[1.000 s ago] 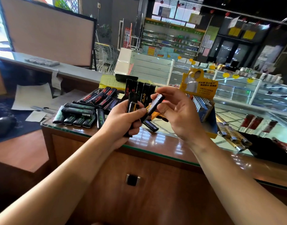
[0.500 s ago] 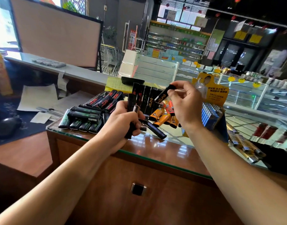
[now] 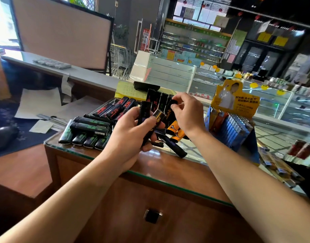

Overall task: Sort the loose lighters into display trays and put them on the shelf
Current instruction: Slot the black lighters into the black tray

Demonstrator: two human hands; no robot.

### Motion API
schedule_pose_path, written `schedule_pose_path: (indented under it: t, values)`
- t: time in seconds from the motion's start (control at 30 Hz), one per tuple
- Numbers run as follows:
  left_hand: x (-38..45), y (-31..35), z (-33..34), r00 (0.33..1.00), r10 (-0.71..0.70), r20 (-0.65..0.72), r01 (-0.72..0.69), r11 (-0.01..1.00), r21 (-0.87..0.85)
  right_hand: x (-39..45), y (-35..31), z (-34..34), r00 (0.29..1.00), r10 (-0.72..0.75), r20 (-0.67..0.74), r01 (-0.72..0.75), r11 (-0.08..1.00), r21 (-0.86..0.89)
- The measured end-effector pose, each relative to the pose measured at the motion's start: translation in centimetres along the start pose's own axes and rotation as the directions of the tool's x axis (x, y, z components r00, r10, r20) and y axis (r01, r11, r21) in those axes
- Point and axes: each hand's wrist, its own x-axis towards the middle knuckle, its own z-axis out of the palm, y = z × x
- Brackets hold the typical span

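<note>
Counter (image 3: pixel 168 165): glossy glass top over polished wood, strong reflections. Drawer front (image 3: pixel 115 216) smooth varnished wood; pull (image 3: pixel 152 215) shiny metal. Lighters (image 3: pixel 91 126): glossy black plastic, printed. Display tray (image 3: pixel 238 130): printed card, slight sheen. Papers (image 3: pixel 40 104) matt. Far cabinets (image 3: pixel 168 72) clear glass.

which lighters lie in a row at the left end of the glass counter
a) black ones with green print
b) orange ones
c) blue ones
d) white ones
a: the black lighters with green print lie side by side at the counter's left end; the orange lighters lie below the right hand, and the blue ones stand in the display tray at right.
</note>
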Motion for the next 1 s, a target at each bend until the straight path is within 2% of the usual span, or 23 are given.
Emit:
schedule_pose_path:
  t: [0.3, 0.53, 0.7, 0.8, 0.87, 0.93, 1.0]
  values:
    - [-0.1, -0.3, -0.3, 1.0, 0.028, -0.009, -0.028, 0.999, 0.018, -0.1, 0.5, 0.2, 0.998, -0.059, -0.024, 0.057, 0.996, -0.064]
    - [0.2, -0.5, -0.4, 0.999, 0.032, -0.034, -0.03, 0.998, 0.063, -0.6, 1.0, -0.2, 0.989, 0.016, 0.146, -0.007, 0.998, -0.06]
    - [0.0, -0.4, -0.2, 0.999, 0.02, -0.046, -0.016, 0.996, 0.09, -0.7, 0.9, -0.7, 0.989, 0.01, 0.145, -0.009, 1.0, -0.003]
    - [-0.1, -0.4, -0.2, 0.997, 0.043, -0.059, -0.038, 0.995, 0.095, -0.8, 0.8, -0.8, 0.981, 0.04, 0.19, -0.037, 0.999, -0.02]
    - [-0.1, -0.5, -0.3, 0.997, 0.053, -0.062, -0.047, 0.994, 0.097, -0.8, 0.3, -1.1, 0.984, 0.046, 0.172, -0.049, 0.999, 0.014]
    - [-0.1, -0.6, -0.3, 0.996, 0.062, -0.063, -0.056, 0.993, 0.1, -0.9, -0.6, -1.9, 0.995, 0.014, 0.095, -0.022, 0.996, 0.081]
    - [-0.1, -0.6, -0.3, 0.995, 0.07, -0.071, -0.064, 0.994, 0.09, -1.1, -1.9, -2.9, 0.998, -0.033, 0.051, 0.022, 0.977, 0.21]
